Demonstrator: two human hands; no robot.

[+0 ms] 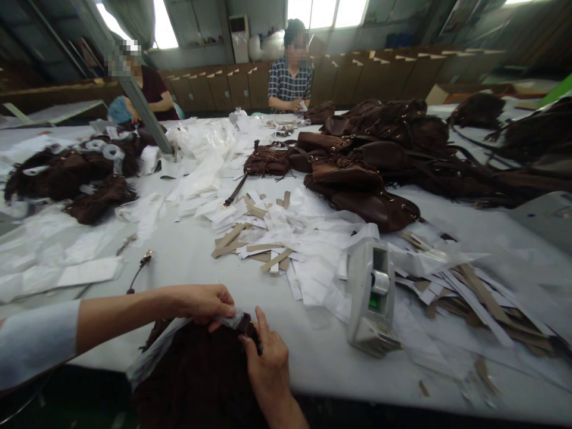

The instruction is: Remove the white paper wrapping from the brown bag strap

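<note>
Close to the table's front edge, a dark brown bag (196, 375) is held upright at my body. My left hand (205, 302) reaches in from the left and pinches a thin whitish wrapping strip (231, 322) at the bag's top. Beside it, my right hand (270, 357) grips the bag's dark strap (247, 325) between thumb and fingers, index finger raised. Pale wrapping sheet (156, 345) shows along the bag's left side. Behind my left forearm lies a thin cord with a gold-coloured metal end (146, 257).
A grey tape dispenser (361, 298) stands to the right of my hands. Paper and cardboard strips (272, 256) lie beyond, with more at right. Brown fringed bags (357, 161) are piled behind them, others (67, 173) at left. Two people (290, 77) work across the table.
</note>
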